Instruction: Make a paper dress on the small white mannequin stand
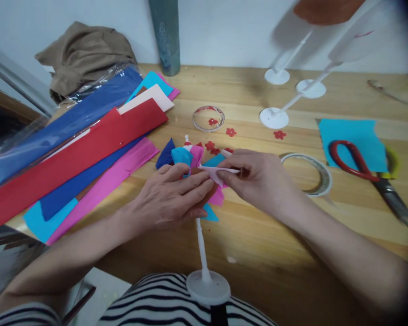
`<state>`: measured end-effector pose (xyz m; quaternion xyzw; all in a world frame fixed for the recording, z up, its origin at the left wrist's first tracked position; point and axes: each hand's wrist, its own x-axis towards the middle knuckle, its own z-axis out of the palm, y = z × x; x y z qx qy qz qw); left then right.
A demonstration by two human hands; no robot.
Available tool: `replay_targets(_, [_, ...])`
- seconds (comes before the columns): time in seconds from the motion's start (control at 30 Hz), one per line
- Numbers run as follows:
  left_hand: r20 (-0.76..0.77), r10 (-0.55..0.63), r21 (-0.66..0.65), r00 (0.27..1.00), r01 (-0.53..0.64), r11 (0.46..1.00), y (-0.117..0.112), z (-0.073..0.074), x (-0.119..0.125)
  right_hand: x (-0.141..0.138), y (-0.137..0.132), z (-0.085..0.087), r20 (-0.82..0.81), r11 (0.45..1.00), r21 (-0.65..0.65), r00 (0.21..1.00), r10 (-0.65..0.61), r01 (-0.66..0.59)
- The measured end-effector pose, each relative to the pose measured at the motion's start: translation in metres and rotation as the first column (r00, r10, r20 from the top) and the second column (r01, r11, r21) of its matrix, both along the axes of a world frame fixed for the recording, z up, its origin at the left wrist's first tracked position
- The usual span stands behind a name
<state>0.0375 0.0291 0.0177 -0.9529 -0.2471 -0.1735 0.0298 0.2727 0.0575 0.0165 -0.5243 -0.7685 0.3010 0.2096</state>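
A white plastic stand (202,253) lies tilted, its round foot against a striped shirt. My left hand (173,194) is closed over the stand's upper end, fingers lying across the brown, blue and bright pink paper pieces (197,156) there. My right hand (261,181) pinches a pale pink paper strip (213,174) between thumb and fingers, right beside the left fingertips. Most of the stand's head is hidden under my hands. Small red paper flowers (210,145) lie just beyond them.
Folded coloured paper, red on top (88,154), covers the left. At right lie a tape roll (322,176), red-handled scissors (370,174) and blue paper (353,136). A clear ring (208,129), a green cylinder (168,40) and other white stands (274,117) stand farther back.
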Motion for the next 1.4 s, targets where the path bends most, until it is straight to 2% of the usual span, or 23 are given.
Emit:
replay_targets(0.13, [-0.046, 0.012, -0.023, 0.999, -0.013, 1.0, -0.001, -0.003, -0.003, -0.003, 0.0, 0.004, 0.022, 1.0, 0.002, 1.0, -0.02, 0.02])
replay_targets(0.33, [0.042, 0.008, 0.011, 0.999, -0.009, 1.0, 0.002, -0.002, -0.001, -0.004, 0.0, 0.005, 0.011, 1.0, 0.008, 1.0, -0.018, 0.018])
replay_targets(0.57, [0.051, 0.002, 0.028, 0.999, -0.003, 1.0, 0.005, 0.003, 0.002, -0.005, 0.001, 0.005, -0.025, 1.0, 0.01, 0.999, -0.027, 0.028])
replay_targets(0.67, [0.051, 0.002, 0.027, 0.999, -0.003, 1.0, 0.005, 0.002, 0.002, -0.007, -0.004, 0.002, -0.043, 0.997, 0.074, 0.999, -0.016, 0.019])
replay_targets(0.77, [0.068, -0.009, 0.01, 0.998, 0.008, 1.0, 0.005, 0.001, 0.002, -0.009, -0.012, -0.002, -0.003, 0.98, 0.199, 1.0, -0.004, 0.005])
replay_targets(1.0, [0.212, -0.024, -0.053, 0.977, 0.036, 0.998, 0.006, -0.006, -0.001, -0.012, -0.026, -0.01, 0.124, 0.872, 0.47, 0.988, 0.091, -0.139])
replay_targets(1.17, [0.295, 0.016, -0.121, 0.955, 0.021, 0.992, 0.01, -0.008, -0.004, -0.017, -0.03, -0.011, 0.16, 0.843, 0.514, 0.983, 0.086, -0.157])
replay_targets(1.33, [0.173, 0.009, -0.131, 0.985, 0.014, 0.991, 0.014, -0.002, -0.006, -0.021, -0.034, -0.013, 0.204, 0.816, 0.547, 0.975, 0.085, -0.186])
replay_targets(1.4, [0.13, 0.019, -0.121, 0.991, -0.003, 0.993, 0.014, 0.0, -0.005, -0.021, -0.034, -0.011, 0.231, 0.831, 0.52, 0.969, 0.088, -0.199])
